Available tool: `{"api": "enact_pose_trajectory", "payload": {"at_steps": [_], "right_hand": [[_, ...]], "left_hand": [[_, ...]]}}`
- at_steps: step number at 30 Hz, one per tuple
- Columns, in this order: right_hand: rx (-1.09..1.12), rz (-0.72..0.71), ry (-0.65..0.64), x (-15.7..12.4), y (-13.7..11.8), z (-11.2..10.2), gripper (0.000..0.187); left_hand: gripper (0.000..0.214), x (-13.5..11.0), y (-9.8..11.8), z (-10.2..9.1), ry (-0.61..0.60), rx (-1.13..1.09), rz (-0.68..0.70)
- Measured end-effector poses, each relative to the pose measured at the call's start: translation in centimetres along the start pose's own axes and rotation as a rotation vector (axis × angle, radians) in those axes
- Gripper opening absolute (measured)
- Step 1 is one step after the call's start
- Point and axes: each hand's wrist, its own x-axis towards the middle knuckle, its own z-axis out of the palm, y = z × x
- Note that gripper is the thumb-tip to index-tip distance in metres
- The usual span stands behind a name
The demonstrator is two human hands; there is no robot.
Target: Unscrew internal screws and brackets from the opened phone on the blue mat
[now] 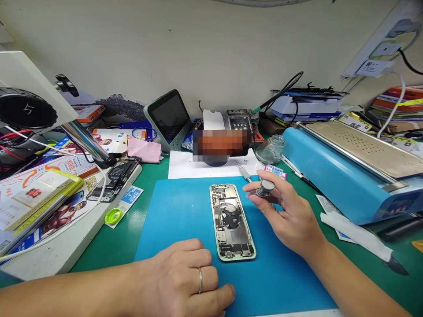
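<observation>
An opened phone (232,221) lies lengthwise on a blue mat (172,211), its circuit boards and inner parts showing. My right hand (284,211) hovers just right of the phone's top half, fingers pinched round a small grey screwdriver (264,188) held by its round cap. My left hand (188,279), with a ring on one finger, rests on the mat near the front edge, left of the phone's lower end. Its fingers are curled under in a loose fist and nothing shows in them.
A blue machine with a metal plate (346,163) stands at the right. A small glass jar (271,149), a second screwdriver (244,172) and a tilted screen device (168,119) sit behind the mat. Left, a white tray (59,246) holds another opened phone (115,178) and printed boxes.
</observation>
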Motion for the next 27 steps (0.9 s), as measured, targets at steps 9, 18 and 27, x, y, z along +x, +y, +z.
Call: {"api": "enact_pose_trajectory", "payload": {"at_steps": [9,18,27], "right_hand": [[0.014,0.146,0.371,0.44,-0.59,-0.23,0.049],[0.035,0.095,0.495,0.81,-0.51,-0.34,0.054],[0.102,0.11,0.484,0.76,-0.49,-0.26,0.051]], "left_hand": [[0.022,-0.03,0.09,0.02,0.101,0.035,-0.09],[0.021,-0.39,0.26,0.24,0.071,0.026,-0.164],[0.023,-0.01,0.09,0.12,0.053,0.039,-0.164]]}}
